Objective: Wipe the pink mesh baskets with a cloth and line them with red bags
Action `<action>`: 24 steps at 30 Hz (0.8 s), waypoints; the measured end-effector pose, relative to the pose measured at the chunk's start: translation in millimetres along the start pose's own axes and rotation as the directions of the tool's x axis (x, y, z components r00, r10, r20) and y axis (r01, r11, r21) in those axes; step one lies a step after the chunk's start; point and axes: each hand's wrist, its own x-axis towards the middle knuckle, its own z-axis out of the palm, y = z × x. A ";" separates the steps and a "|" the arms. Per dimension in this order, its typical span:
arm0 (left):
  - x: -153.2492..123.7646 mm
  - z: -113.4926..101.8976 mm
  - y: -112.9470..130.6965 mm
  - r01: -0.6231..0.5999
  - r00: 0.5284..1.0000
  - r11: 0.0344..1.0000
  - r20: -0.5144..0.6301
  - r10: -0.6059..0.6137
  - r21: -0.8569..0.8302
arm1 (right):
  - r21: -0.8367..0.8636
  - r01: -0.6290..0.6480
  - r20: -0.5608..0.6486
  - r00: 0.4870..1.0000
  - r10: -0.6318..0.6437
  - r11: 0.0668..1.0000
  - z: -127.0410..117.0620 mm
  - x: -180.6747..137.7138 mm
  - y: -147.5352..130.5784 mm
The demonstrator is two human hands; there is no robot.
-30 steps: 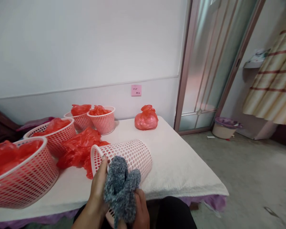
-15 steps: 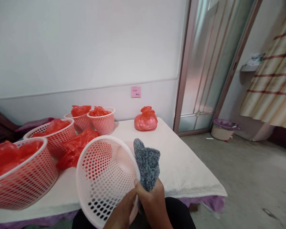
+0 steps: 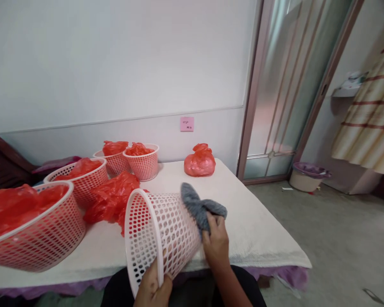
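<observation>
Your left hand (image 3: 153,285) clamps the tipped basket (image 3: 179,226) by its rim (image 3: 159,243), likely steadying it against the cloth (image 3: 196,206) your right hand (image 3: 216,244) grips.

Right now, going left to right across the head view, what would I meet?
Nearest basket with red plastic in it → tilted white basket in the left hand → gray cloth → beige bin → striped curtain.
</observation>
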 end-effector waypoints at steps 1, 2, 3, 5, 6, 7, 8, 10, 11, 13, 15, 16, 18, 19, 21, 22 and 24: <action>0.0 -0.4 0.9 0.016 1.000 1.000 -0.014 -0.016 -0.015 | -0.014 -0.054 -0.026 0.998 0.053 0.998 2.9 4.6 12.4; 0.8 -0.3 2.1 0.027 0.999 0.999 -0.022 -0.028 -0.027 | -0.007 -0.098 -0.041 0.994 0.097 0.995 5.2 6.6 20.1; 2.5 0.2 3.8 0.031 0.999 0.999 -0.028 -0.032 -0.036 | 0.018 -0.121 -0.049 0.991 0.121 0.993 7.1 4.8 22.4; 8.7 0.8 9.5 0.057 0.998 0.997 -0.029 -0.059 -0.057 | 0.108 -0.109 -0.036 0.993 0.113 0.988 11.4 -12.4 10.3; 12.8 0.5 13.6 0.076 0.997 0.994 -0.029 -0.078 -0.076 | 0.170 -0.080 -0.017 0.996 0.084 0.982 14.2 -27.2 -2.4; 17.1 -0.5 18.4 0.098 0.994 0.990 -0.031 -0.102 -0.098 | 0.232 -0.065 0.007 0.998 0.065 0.970 17.7 -44.9 -18.0; 21.3 -2.0 23.5 0.116 0.992 0.985 -0.038 -0.121 -0.125 | 0.297 -0.066 0.045 0.997 0.055 0.953 21.7 -63.7 -34.8; 27.8 -5.6 33.6 0.128 0.987 0.972 -0.075 -0.145 -0.198 | 0.451 -0.106 0.095 0.993 0.071 0.886 29.8 -97.3 -66.0; 29.5 -7.1 38.1 0.126 0.983 0.963 -0.105 -0.154 -0.238 | 0.465 -0.141 0.129 0.987 0.091 0.874 32.9 -108.8 -77.8; 29.7 -8.2 45.3 0.130 0.977 0.942 -0.121 -0.175 -0.309 | 0.520 -0.247 0.207 0.965 0.160 0.817 35.0 -116.7 -89.2; 26.6 -7.3 50.7 0.159 0.975 0.918 -0.088 -0.204 -0.364 | 0.545 -0.269 0.226 0.959 0.170 0.794 30.9 -105.5 -82.3; 24.5 -6.6 53.2 0.174 0.974 0.908 -0.072 -0.216 -0.381 | 0.544 -0.240 0.203 0.967 0.151 0.804 26.9 -94.8 -72.8; 20.1 -5.9 57.8 0.189 0.968 0.898 -0.078 -0.238 -0.398 | 0.481 -0.157 0.111 0.987 0.118 0.863 17.6 -69.1 -45.9; 18.2 -5.9 59.9 0.193 0.962 0.897 -0.102 -0.252 -0.397 | 0.399 -0.148 0.043 0.989 0.142 0.905 13.3 -56.8 -31.4; 15.5 -5.9 62.5 0.190 0.953 0.903 -0.149 -0.264 -0.385 | 0.260 -0.225 -0.061 0.967 0.249 0.939 7.8 -38.9 -7.3; 14.8 -5.6 62.6 0.181 0.952 0.906 -0.162 -0.259 -0.382 | 0.220 -0.284 -0.097 0.946 0.310 0.933 6.9 -35.3 -0.4; 14.8 -4.4 60.3 0.165 0.956 0.911 -0.165 -0.242 -0.379 | 0.217 -0.362 -0.114 0.913 0.392 0.907 8.5 -39.8 -0.4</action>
